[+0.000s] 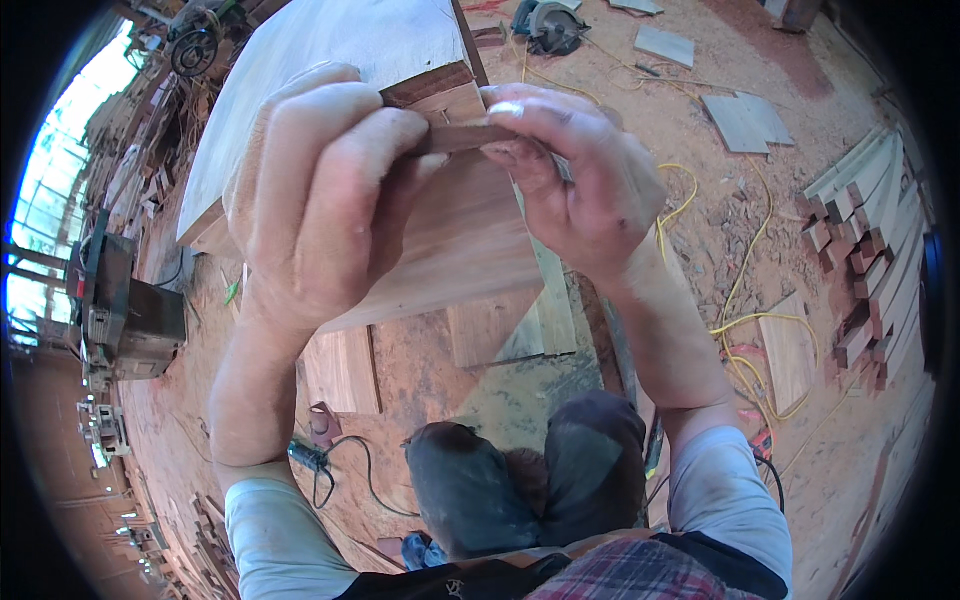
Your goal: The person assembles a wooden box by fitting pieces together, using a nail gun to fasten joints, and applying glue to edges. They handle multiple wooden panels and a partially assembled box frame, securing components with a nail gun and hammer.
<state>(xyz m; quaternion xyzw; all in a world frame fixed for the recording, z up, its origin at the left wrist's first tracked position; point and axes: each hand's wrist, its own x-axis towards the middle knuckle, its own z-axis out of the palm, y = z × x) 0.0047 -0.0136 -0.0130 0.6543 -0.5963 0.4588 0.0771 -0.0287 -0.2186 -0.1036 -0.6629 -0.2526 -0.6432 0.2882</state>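
A thin brown strip, either wood or folded abrasive as far as I can make out, is pinched between my two hands. My left hand grips its left end with the fingers curled. The fingertips and thumb of my right hand close on its right end. The strip lies against the near corner of a large wooden workpiece, whose pale top panel meets a reddish edge there. Below the strip, a broad wooden side panel slopes toward me. The far part of the workpiece runs out of view.
A circular saw sits on the dusty floor at the far right. Yellow cord loops along the right, near stacked timber and grey panels. A dark machine stands left. A corded tool lies by my knees.
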